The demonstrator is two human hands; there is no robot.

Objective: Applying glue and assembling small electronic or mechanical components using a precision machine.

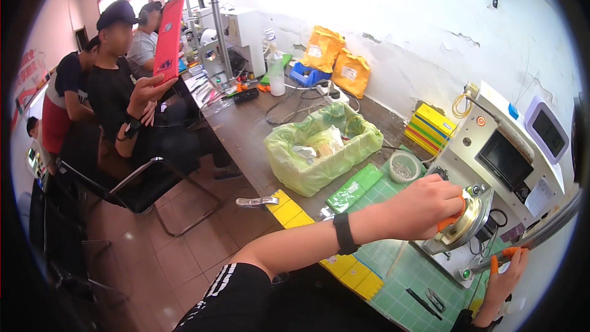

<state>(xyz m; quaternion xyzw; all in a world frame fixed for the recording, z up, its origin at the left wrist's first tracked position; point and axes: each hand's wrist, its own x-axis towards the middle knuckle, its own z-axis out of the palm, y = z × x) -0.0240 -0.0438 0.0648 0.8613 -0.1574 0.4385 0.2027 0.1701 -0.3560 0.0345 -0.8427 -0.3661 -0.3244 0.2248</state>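
My left hand (428, 208), with a black band on its wrist, is curled at the round brass-coloured metal part (462, 226) of a white bench machine (485, 129). An orange finger cover shows on it. Its fingertips are turned away, so what they grip is hidden. My right hand (507, 276) is lower down at the right, near the machine's base and a grey metal bar (541, 233). Orange covers sit on its thumb and a finger, which stand apart; I see nothing held between them.
A green cutting mat (393, 307) bears small snips (435, 300), a black tweezers-like tool (424, 304) and a tub of small metal parts (404, 167). Beyond stands a basket lined with a green bag (289, 172). Seated people are at the left, one raising a red panel (169, 40).
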